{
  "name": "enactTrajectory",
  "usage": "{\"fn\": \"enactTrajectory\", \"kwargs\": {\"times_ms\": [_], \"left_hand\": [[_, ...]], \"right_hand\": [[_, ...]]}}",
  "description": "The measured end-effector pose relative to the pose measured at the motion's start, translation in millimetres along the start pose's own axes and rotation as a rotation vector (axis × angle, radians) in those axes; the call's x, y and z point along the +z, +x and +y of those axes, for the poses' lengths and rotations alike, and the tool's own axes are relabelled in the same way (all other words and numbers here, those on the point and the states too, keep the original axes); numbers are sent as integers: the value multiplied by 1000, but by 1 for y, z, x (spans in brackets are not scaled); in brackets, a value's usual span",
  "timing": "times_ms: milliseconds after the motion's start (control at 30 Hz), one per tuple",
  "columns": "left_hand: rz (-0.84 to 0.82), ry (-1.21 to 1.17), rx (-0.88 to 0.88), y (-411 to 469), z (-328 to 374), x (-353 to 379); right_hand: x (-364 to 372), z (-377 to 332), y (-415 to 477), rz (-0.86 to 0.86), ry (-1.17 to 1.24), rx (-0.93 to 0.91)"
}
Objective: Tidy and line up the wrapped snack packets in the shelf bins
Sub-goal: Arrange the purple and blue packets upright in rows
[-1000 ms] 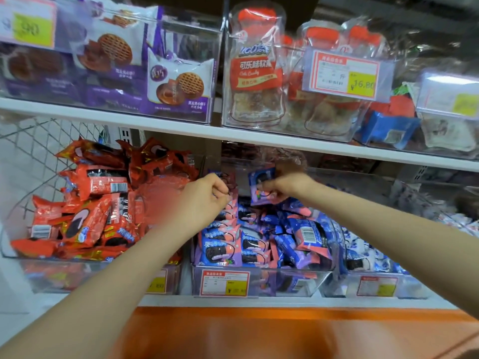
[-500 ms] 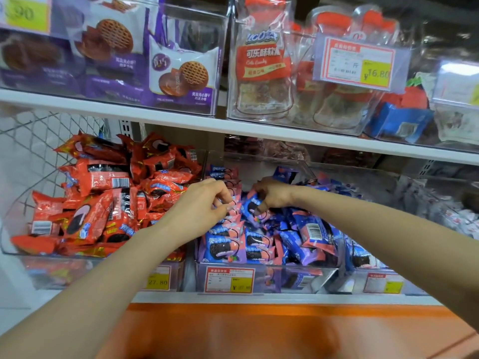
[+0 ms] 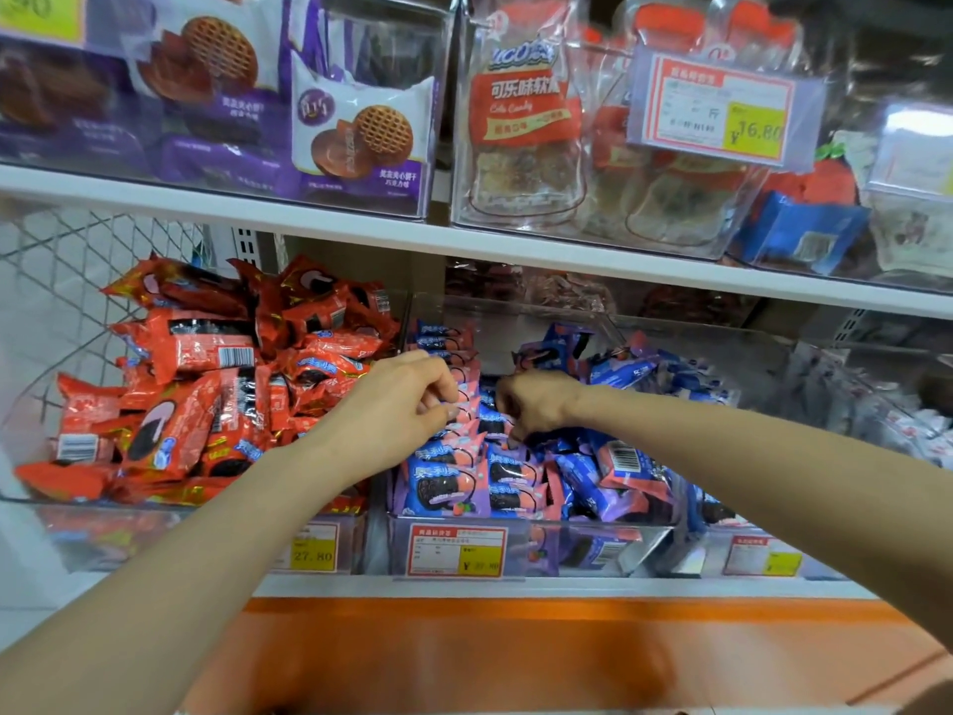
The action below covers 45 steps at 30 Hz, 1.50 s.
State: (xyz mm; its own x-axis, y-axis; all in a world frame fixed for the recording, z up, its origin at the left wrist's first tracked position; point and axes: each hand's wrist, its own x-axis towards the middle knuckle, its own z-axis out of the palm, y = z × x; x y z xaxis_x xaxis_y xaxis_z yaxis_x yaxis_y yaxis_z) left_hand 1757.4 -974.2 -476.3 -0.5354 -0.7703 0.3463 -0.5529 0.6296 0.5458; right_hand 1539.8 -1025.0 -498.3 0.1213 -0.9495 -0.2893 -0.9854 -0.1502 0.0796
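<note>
Blue-and-pink packets [image 3: 448, 482] fill the clear middle bin [image 3: 665, 539] on the lower shelf, standing in rows at its left and jumbled at its right. Your left hand [image 3: 402, 399] pinches the left row's tops with curled fingers. Your right hand [image 3: 539, 405] curls into the pile just beside it; its grip is hidden. Red packets [image 3: 206, 384] heap in the bin to the left.

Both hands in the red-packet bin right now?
No, the left hand and right hand both touch the blue-and-pink packets in the middle bin; the red packets sit in the bin to their left.
</note>
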Motion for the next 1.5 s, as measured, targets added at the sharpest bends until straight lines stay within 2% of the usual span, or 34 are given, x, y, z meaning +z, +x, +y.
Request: {"fn": "enactTrajectory", "kwargs": {"times_ms": [133,500,700,767,867,933,967,1100,1233,1333,1433,1500], "left_hand": [[-11,27,14,0,-2,1],[-52,58,21,0,1,1],[-65,55,23,1,3,1],[-59,67,27,1,3,3],[-38,66,38,5,5,7],[-44,27,37,7,9,10],[-51,2,32,9,11,12],[-48,-167,-43,16,26,20],[-58,-535,-228,26,41,32],[-87,-721,-334,33,48,42],[-101,-849,-288,36,51,45],[-100,-839,-249,35,49,44]], "right_hand": [[1,0,-1,87,-36,55],[-1,-4,-1,81,-166,32],[-50,11,-38,211,22,-68],[-72,28,-58,245,-10,-57],[-86,57,-78,83,-124,21],[-75,73,-82,-25,-19,95],[-68,79,-83,-22,45,112],[-56,83,-86,241,7,45],[-58,58,-106,455,370,-138],[-49,32,-118,519,515,-221],[-36,19,-123,526,596,-285],[-34,17,-126,458,791,-250]]}}
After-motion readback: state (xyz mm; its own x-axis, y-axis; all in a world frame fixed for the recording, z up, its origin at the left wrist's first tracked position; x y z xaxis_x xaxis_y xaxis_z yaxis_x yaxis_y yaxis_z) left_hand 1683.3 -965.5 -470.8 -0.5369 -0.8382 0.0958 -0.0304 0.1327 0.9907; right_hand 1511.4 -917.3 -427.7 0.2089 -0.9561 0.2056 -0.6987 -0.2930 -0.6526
